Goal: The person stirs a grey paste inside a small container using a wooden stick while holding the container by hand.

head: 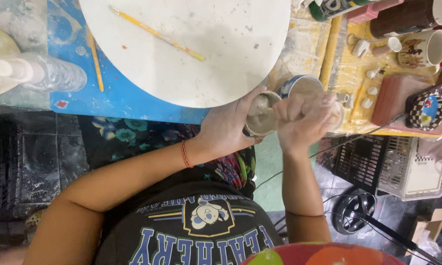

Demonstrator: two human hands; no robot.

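A clear plastic bottle (44, 73) lies at far left beside the round white board (191, 49). The left hand (228, 127) cups a small grey clay cup (261, 114) from below, mouth upward; the right hand (304, 120), closed and apparently pressing its rim, blurs. A blue-patterned bowl (299, 84) sits just behind.
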